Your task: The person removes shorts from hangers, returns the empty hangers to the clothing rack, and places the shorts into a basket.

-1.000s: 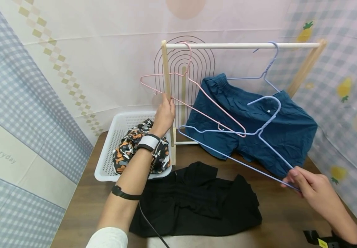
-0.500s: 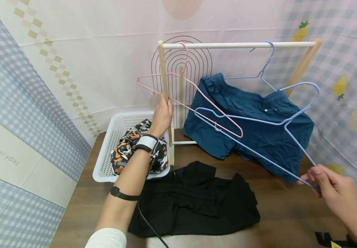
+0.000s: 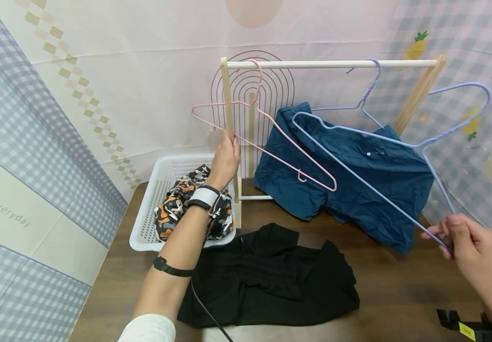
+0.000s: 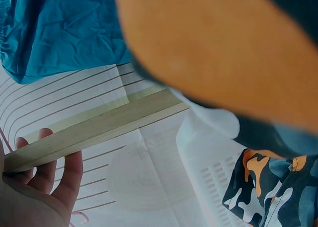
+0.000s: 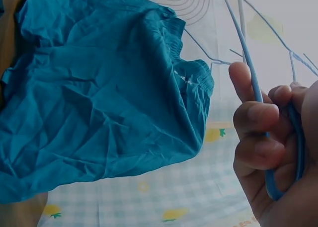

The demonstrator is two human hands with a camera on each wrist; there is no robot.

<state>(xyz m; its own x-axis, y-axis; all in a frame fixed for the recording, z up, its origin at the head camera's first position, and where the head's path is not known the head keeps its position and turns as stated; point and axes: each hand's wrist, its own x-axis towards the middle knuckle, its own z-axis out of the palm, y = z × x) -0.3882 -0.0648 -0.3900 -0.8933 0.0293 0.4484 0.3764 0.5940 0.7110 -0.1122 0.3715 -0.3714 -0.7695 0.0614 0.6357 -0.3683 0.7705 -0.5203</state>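
Blue hanger [image 3: 430, 141] has shifted rightward, right grip [image 3: 476, 246] pinching it; left grip [image 3: 224, 160] clasps rack post [image 3: 226, 83]; centre-left white basket [image 3: 148, 211] holds camouflage-print clothing [image 3: 172, 209].

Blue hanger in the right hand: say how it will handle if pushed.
The blue hanger is likely stiff: held at one corner by the right hand, its frame shows no droop. Thin and open, it looks light; pushed, it may swivel about that corner.

My head camera looks forward and down from above, taking in the whole clothes rack [image 3: 306, 64]. My left-wrist camera faces close past my left hand [image 4: 39, 199], the wooden post [image 4: 99, 128] slanting across; it shares the white basket [image 4: 194, 150] with the head view. My right-wrist camera, also close, shares the blue hanger [image 5: 251, 63]. All three catch the teal shorts [image 5: 109, 88].
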